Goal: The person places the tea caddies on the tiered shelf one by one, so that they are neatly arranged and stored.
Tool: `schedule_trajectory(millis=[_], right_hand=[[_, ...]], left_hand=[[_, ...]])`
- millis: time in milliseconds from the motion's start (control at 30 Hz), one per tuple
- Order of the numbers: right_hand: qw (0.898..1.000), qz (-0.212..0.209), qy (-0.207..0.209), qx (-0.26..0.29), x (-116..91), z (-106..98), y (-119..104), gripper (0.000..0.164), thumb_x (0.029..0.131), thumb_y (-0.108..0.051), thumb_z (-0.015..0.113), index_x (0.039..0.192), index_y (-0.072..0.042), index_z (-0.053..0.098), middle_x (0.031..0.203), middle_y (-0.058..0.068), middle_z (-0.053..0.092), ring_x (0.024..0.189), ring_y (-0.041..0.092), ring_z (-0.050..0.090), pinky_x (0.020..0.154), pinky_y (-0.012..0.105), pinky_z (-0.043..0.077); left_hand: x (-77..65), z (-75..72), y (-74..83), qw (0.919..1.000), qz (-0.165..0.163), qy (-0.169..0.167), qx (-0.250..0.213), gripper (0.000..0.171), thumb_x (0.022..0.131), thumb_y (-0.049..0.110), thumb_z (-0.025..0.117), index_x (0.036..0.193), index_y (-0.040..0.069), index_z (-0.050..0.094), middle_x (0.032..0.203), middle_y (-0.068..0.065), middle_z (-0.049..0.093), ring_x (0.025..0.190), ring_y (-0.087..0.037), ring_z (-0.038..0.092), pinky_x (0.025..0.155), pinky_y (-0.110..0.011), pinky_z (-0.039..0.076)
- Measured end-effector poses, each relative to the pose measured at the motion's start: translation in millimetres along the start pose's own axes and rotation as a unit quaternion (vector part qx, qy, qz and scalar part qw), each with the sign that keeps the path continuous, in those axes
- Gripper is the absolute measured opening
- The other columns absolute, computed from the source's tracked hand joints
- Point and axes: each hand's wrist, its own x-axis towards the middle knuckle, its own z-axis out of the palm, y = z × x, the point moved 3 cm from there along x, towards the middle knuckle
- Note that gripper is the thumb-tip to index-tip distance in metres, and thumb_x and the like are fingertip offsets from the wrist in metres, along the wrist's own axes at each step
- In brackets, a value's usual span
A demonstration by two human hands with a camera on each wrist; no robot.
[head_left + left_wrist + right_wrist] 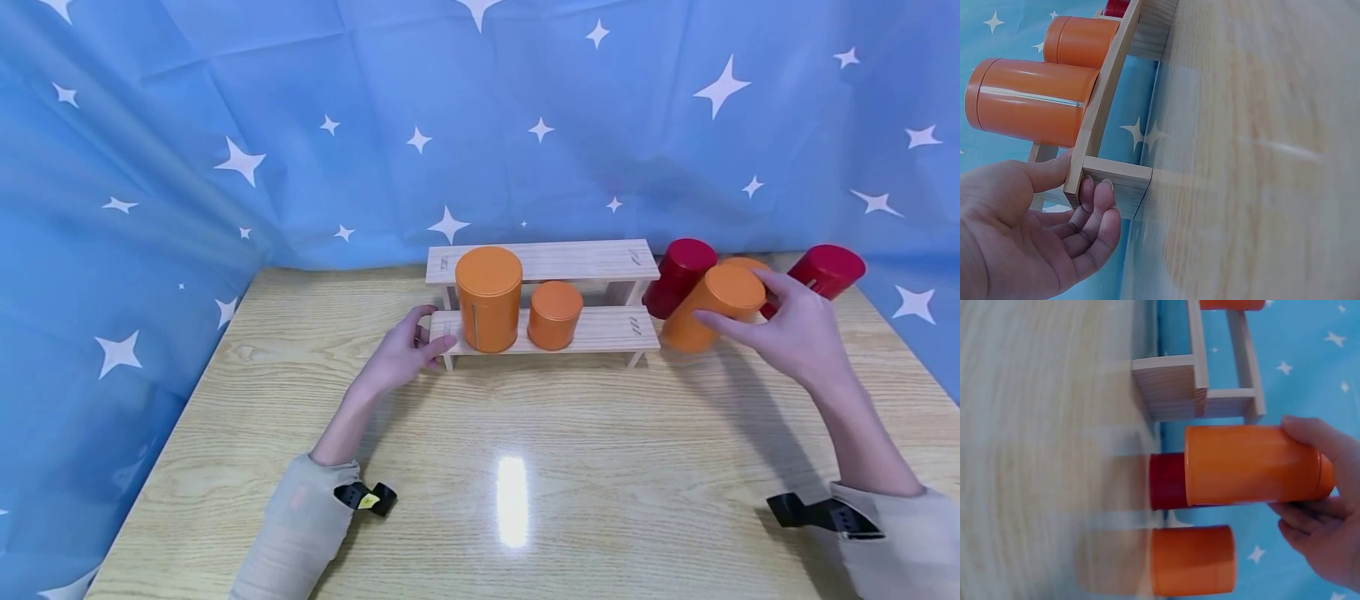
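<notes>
My left hand (405, 354) grips the left end of the lower step of a two-tier wooden rack (585, 260), thumb on top and fingers curled beneath the board. On that lower step stand a tall orange canister (489, 304) and, to its right, a short orange canister (555, 317). Just right of the rack, my right hand (798, 329) holds another tall orange canister (1250, 464) near its lid, between thumb and fingers. Its base is raised off the table in the right wrist view, and it leans a little in the head view.
A red canister (678, 271) stands by the rack's right end, behind the held one. Farther right are another red canister (828, 268) and an orange canister (1193, 560), partly hidden by my right hand in the head view. A starry blue cloth (525, 183) hangs behind the wooden table (600, 467).
</notes>
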Motion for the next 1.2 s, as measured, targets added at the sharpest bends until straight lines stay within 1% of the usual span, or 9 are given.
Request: schedule_trajectory(millis=[100, 233, 400, 600, 667, 833, 933, 1067, 1200], right_hand=[[1.0, -0.014, 0.009, 0.016, -2, -4, -7, 0.053, 0.079, -0.029, 0.089, 0.123, -0.012, 0.065, 0.076, 0.001, 0.051, 0.056, 0.015, 0.038, 0.048, 0.029, 0.029], [0.999, -0.032, 0.019, 0.032, -3, -9, -17, 0.054, 0.079, -0.024, 0.089, 0.126, -0.011, 0.066, 0.089, -0.004, 0.057, 0.064, 0.013, 0.042, 0.051, 0.025, 0.033], [0.999, -0.032, 0.02, 0.022, -4, -11, -27, 0.058, 0.079, -0.027, 0.089, 0.129, -0.012, 0.066, 0.096, -0.008, 0.059, 0.071, 0.011, 0.045, 0.054, 0.021, 0.036], [0.999, -0.03, 0.019, 0.011, -5, -6, -38, 0.061, 0.076, -0.03, 0.091, 0.13, -0.014, 0.066, 0.1, -0.019, 0.058, 0.082, 0.006, 0.05, 0.062, 0.015, 0.039], [0.999, -0.036, 0.019, 0.018, -5, -2, -42, 0.06, 0.076, -0.028, 0.091, 0.128, -0.013, 0.067, 0.102, -0.017, 0.059, 0.086, 0.004, 0.05, 0.066, 0.017, 0.039], [0.998, -0.054, 0.008, 0.035, -5, 9, -51, 0.057, 0.076, -0.025, 0.091, 0.125, -0.009, 0.067, 0.107, -0.002, 0.062, 0.092, 0.004, 0.05, 0.071, 0.027, 0.04], [0.996, -0.074, 0.002, 0.04, -3, 15, -56, 0.055, 0.076, -0.024, 0.091, 0.124, -0.008, 0.067, 0.106, 0.003, 0.064, 0.091, 0.005, 0.051, 0.072, 0.025, 0.04], [0.994, -0.097, -0.004, 0.049, 0, 23, -61, 0.056, 0.075, -0.019, 0.092, 0.124, -0.007, 0.068, 0.105, 0.005, 0.065, 0.087, 0.007, 0.052, 0.071, 0.017, 0.04], [0.994, -0.1, -0.006, 0.044, 2, 29, -64, 0.053, 0.073, -0.02, 0.093, 0.12, -0.01, 0.069, 0.096, 0.003, 0.061, 0.076, 0.012, 0.047, 0.062, 0.019, 0.036]], left_hand=[[-0.3, 0.2, 0.0, 1.0, -0.001, 0.001, -0.001, 0.071, 0.1, 0.025, 0.067, 0.156, 0.002, 0.029, 0.09, -0.013, 0.054, 0.082, -0.032, 0.07, 0.073, -0.043, 0.058], [-0.3, 0.6, -0.1, 1.0, 0.0, 0.001, -0.002, 0.071, 0.1, 0.024, 0.067, 0.156, 0.002, 0.029, 0.089, -0.013, 0.054, 0.083, -0.033, 0.07, 0.073, -0.044, 0.058], [0.5, 1.2, -1.2, 1.0, 0.001, 0.002, -0.001, 0.071, 0.1, 0.024, 0.067, 0.155, 0.002, 0.029, 0.088, -0.012, 0.054, 0.082, -0.033, 0.07, 0.073, -0.044, 0.058], [0.3, 0.6, -1.0, 1.0, 0.005, 0.001, -0.002, 0.072, 0.1, 0.024, 0.067, 0.156, 0.001, 0.027, 0.089, -0.012, 0.053, 0.082, -0.031, 0.07, 0.073, -0.042, 0.059], [0.3, 0.4, -0.9, 1.0, 0.005, 0.001, -0.002, 0.072, 0.1, 0.025, 0.067, 0.156, 0.001, 0.027, 0.09, -0.012, 0.054, 0.082, -0.031, 0.07, 0.073, -0.041, 0.059], [-0.2, 0.1, -0.8, 1.0, 0.002, 0.003, 0.002, 0.072, 0.1, 0.026, 0.067, 0.156, 0.001, 0.028, 0.092, -0.013, 0.055, 0.081, -0.031, 0.07, 0.072, -0.042, 0.057], [-0.1, -0.2, -1.0, 1.0, 0.002, 0.003, 0.003, 0.071, 0.1, 0.026, 0.067, 0.156, 0.001, 0.028, 0.093, -0.014, 0.055, 0.081, -0.031, 0.07, 0.073, -0.042, 0.057], [0.6, -0.1, -1.8, 1.0, 0.001, 0.003, 0.0, 0.071, 0.1, 0.025, 0.067, 0.156, 0.002, 0.028, 0.094, -0.014, 0.055, 0.081, -0.031, 0.07, 0.074, -0.042, 0.058], [0.5, 0.3, -1.6, 1.0, 0.0, 0.001, 0.002, 0.072, 0.1, 0.025, 0.067, 0.156, 0.002, 0.029, 0.095, -0.014, 0.055, 0.081, -0.031, 0.07, 0.076, -0.04, 0.06]])
